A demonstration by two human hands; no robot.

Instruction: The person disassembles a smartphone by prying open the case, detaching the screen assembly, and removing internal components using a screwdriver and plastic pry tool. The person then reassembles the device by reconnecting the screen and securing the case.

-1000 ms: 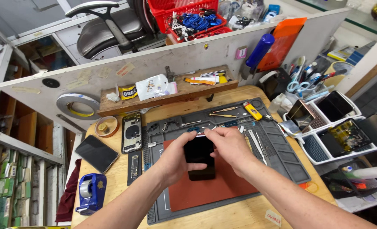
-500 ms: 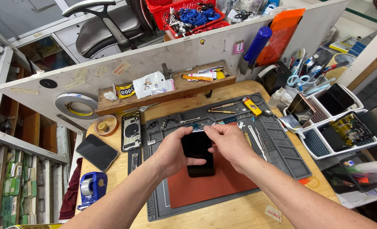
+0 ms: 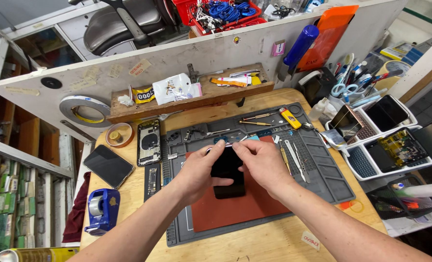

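With our left hand and right hand clamped on the upper edges of the black slab-shaped phone lying on the red-brown pad of the grey repair mat, we seem mid-way working at its top end, which calls for steady fingertip pressure.

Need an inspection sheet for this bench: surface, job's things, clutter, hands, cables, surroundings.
Surface: wooden bench carrying a grey repair mat with a red pad.
Job's things: black phone lying on the red pad.
Clutter: opened phone chassis, dark phone, blue tape dispenser, yellow tool, white trays with phone parts.
Grippers: left hand and right hand both grip the black phone's top edge.
Cables: blue cables in a red basket behind the partition.
Surroundings: white partition board, wooden shelf, office chair.
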